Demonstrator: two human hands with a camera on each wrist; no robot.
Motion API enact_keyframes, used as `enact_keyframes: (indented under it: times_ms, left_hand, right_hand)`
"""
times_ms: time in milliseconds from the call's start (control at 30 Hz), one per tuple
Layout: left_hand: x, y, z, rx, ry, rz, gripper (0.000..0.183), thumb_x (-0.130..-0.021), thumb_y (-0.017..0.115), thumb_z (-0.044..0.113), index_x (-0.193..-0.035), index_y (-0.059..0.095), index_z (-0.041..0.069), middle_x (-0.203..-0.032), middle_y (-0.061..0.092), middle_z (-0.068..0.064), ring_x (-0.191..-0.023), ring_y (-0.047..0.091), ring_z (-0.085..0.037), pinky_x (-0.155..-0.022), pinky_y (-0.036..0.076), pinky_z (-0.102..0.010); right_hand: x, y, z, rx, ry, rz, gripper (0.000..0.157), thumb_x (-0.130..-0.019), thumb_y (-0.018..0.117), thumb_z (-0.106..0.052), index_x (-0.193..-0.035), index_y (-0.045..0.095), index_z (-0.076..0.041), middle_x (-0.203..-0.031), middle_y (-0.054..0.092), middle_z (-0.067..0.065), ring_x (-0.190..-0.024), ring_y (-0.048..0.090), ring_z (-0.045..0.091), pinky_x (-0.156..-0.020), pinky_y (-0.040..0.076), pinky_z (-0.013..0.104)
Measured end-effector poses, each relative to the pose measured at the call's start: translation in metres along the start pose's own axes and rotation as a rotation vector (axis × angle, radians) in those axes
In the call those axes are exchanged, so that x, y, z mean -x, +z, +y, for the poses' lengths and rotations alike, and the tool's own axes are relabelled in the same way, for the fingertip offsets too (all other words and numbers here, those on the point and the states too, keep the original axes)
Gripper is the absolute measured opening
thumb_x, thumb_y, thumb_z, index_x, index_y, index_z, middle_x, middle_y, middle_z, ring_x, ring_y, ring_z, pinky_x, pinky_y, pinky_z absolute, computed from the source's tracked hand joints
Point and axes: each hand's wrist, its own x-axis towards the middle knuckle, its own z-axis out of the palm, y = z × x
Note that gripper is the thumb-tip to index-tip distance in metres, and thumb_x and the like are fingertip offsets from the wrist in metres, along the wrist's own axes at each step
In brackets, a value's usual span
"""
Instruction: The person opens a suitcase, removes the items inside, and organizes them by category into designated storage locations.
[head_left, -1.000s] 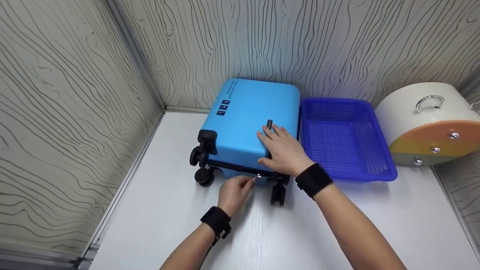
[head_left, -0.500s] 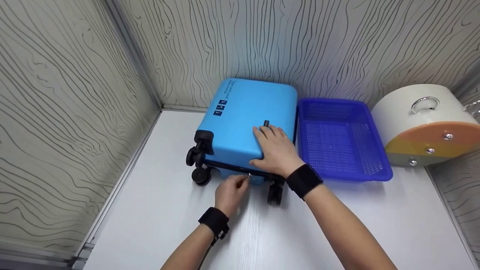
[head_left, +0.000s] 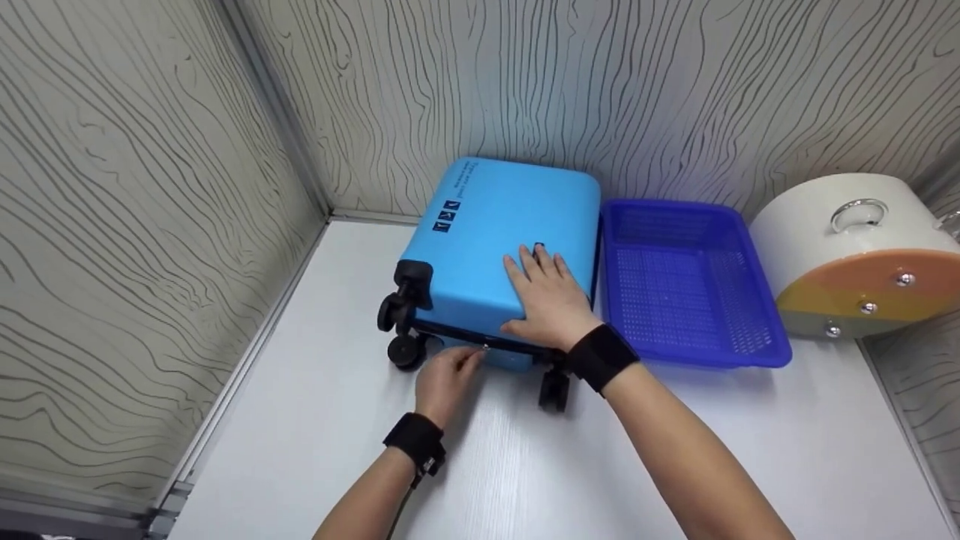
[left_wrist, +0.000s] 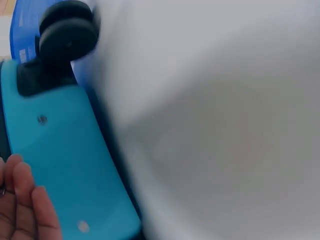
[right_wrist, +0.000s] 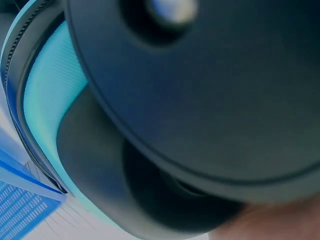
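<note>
A blue hard-shell suitcase [head_left: 495,202] lies flat, with its wheeled end facing the person. At the black zipper seam along that end, my left hand [head_left: 442,384] pinches the small metal zipper pull [head_left: 486,347] between thumb and fingers. The left wrist view shows curled fingertips [left_wrist: 24,182] beside the blue shell and a black wheel [left_wrist: 69,39]. My right hand [head_left: 553,301] rests with spread fingers on the suitcase's top near its right front corner. In the right wrist view a large black wheel [right_wrist: 210,100] hides most of the suitcase.
A blue-purple plastic basket [head_left: 679,356] stands right beside the suitcase. Farther right is a white rounded container [head_left: 814,206] with coloured bands, knobs and a metal handle. Patterned walls [head_left: 525,75] enclose the white table [head_left: 300,375] behind and at the sides.
My left hand has moved left along the seam, drawing the zipper pull with it. The right hand stays on the top, shifted slightly left. The suitcase keeps its place beside the basket.
</note>
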Motion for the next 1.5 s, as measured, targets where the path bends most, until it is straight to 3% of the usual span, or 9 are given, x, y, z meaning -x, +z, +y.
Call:
enact_keyframes:
  times_ms: [233, 533, 767, 867, 1133, 1500]
  left_hand:
    - [-0.003, -0.016, -0.019, 0.027, -0.048, 0.051, 0.015, -0.098, 0.072, 0.026, -0.099, 0.081, 0.014, -0.090, 0.075, 0.004, -0.079, 0.067, -0.010, -0.070, 0.055, -0.031]
    - [-0.009, -0.042, -0.051, 0.066, -0.176, 0.102, 0.018, -0.099, 0.071, 0.029, -0.101, 0.082, 0.016, -0.085, 0.072, 0.008, -0.074, 0.064, -0.010, -0.066, 0.052, -0.033]
    - [-0.012, -0.060, -0.075, 0.029, -0.264, 0.132, 0.023, -0.099, 0.069, 0.025, -0.083, 0.075, 0.011, -0.079, 0.070, 0.001, -0.068, 0.058, -0.016, -0.062, 0.045, -0.034]
    - [-0.013, -0.067, -0.082, 0.038, -0.286, 0.141, 0.017, -0.098, 0.069, 0.020, -0.085, 0.076, 0.011, -0.085, 0.072, -0.002, -0.074, 0.062, -0.019, -0.067, 0.048, -0.037]
    - [-0.029, -0.082, -0.093, -0.024, -0.283, 0.063, 0.020, -0.101, 0.064, 0.017, -0.111, 0.078, 0.008, -0.105, 0.075, -0.008, -0.099, 0.069, -0.028, -0.088, 0.052, -0.047]
    - [-0.086, -0.100, -0.089, -0.143, -0.287, -0.117, 0.028, -0.104, 0.062, 0.034, -0.118, 0.078, 0.016, -0.111, 0.076, -0.005, -0.096, 0.070, -0.023, -0.085, 0.053, -0.045]
  right_hand:
    - [0.000, 0.000, -0.001, 0.013, -0.005, 0.002, 0.108, -0.089, 0.073, -0.059, -0.165, 0.013, -0.012, -0.169, 0.009, 0.018, -0.155, 0.005, 0.037, -0.124, 0.005, 0.053]
    - [0.001, 0.001, 0.001, -0.003, -0.010, -0.001, 0.106, -0.090, 0.073, -0.057, -0.165, 0.014, -0.011, -0.169, 0.010, 0.019, -0.155, 0.004, 0.039, -0.123, 0.005, 0.054]
    - [0.007, 0.001, 0.002, 0.002, -0.019, 0.009, 0.105, -0.090, 0.073, -0.057, -0.165, 0.014, -0.011, -0.169, 0.010, 0.020, -0.155, 0.005, 0.039, -0.123, 0.004, 0.053]
    - [0.010, 0.002, 0.003, 0.012, -0.033, 0.011, 0.105, -0.090, 0.072, -0.058, -0.165, 0.015, -0.011, -0.169, 0.010, 0.020, -0.155, 0.005, 0.039, -0.124, 0.004, 0.053]
    - [0.018, 0.004, 0.004, 0.009, -0.043, 0.005, 0.105, -0.090, 0.073, -0.057, -0.165, 0.015, -0.012, -0.169, 0.010, 0.019, -0.155, 0.005, 0.038, -0.124, 0.004, 0.053]
    - [0.021, 0.003, 0.005, -0.010, -0.041, -0.006, 0.103, -0.090, 0.073, -0.056, -0.165, 0.016, -0.014, -0.169, 0.011, 0.017, -0.156, 0.004, 0.036, -0.124, 0.003, 0.050]
